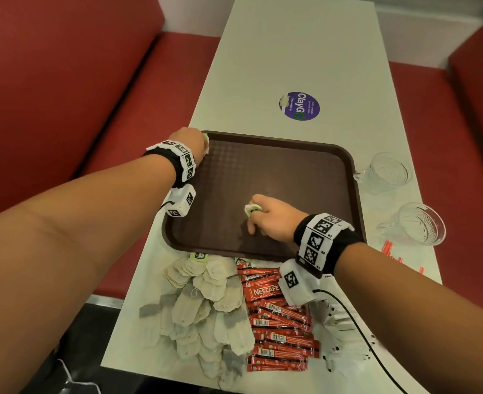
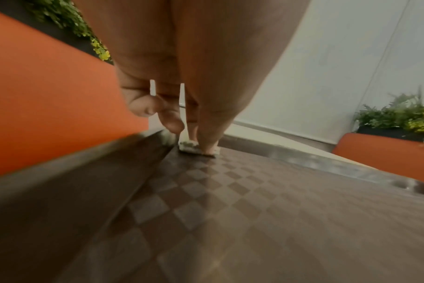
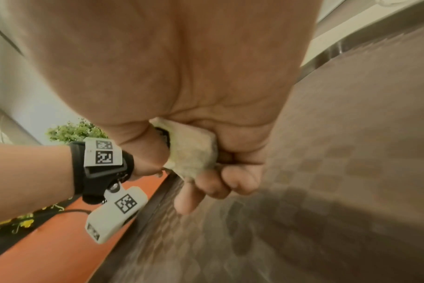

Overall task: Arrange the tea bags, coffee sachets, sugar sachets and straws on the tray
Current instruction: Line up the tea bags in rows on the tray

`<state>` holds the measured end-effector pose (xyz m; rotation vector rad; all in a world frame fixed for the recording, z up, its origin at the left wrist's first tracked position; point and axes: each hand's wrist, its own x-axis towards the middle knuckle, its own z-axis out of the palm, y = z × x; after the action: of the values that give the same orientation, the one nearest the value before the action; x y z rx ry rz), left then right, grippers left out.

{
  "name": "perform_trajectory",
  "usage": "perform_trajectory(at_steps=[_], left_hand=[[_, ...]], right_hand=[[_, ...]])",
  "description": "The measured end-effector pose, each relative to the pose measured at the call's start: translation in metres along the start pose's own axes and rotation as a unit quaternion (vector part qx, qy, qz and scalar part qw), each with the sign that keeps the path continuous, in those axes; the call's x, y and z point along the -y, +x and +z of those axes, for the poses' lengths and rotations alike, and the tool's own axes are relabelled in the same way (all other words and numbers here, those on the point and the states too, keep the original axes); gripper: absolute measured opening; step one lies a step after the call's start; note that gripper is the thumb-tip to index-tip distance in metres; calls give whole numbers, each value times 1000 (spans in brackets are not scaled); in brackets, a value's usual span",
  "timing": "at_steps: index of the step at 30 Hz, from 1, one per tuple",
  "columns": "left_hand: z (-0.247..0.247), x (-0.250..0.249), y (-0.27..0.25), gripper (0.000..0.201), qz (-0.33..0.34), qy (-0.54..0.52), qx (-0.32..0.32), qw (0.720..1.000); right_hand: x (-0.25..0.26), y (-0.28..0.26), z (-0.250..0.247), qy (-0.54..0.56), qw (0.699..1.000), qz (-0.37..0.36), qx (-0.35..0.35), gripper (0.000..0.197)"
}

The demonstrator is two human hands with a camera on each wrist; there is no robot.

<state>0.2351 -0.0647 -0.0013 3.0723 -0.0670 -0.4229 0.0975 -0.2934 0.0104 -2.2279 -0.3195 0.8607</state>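
Red booth seating flanked the table where the left hand [image 1: 190,140] pinched a tea bag [image 2: 198,148] into the tray [image 1: 345,155] corner, the right hand [image 1: 271,220] clutching another tea bag [image 3: 192,151] to place beside it next.

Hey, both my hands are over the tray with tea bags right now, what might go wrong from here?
1. The right hand grips tea bags in a fist; they may get crushed or drop in a clump.
2. The right forearm hangs over the sachets near the tray edge and could sweep them.
3. The glasses stand close beside the tray; shifting it might knock them.
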Motion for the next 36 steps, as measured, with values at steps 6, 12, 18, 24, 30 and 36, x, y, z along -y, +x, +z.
perform_trajectory(at_steps=[6, 12, 18, 24, 30, 36], left_hand=[[-28, -22, -60, 25, 143, -223, -84, 961], [-27, -29, -117, 17, 268, -182, -35, 945], [-24, -20, -116, 6, 229, -221, -89, 944], [-11, -16, -103, 4, 165, -285, -73, 941], [-9, 23, -28, 7, -36, -175, -65, 982], [-13, 20, 11, 11, -66, -129, -50, 988]], right_hand=[[4, 15, -7, 40, 993, -37, -109, 6], [14, 21, -12, 19, 983, -84, -163, 17], [18, 29, -5, -27, 980, -72, -181, 15], [18, 29, -3, -29, 988, -45, -146, 20], [6, 13, 5, -136, 989, -13, 55, 28], [7, 5, 12, -185, 974, -24, 130, 24]])
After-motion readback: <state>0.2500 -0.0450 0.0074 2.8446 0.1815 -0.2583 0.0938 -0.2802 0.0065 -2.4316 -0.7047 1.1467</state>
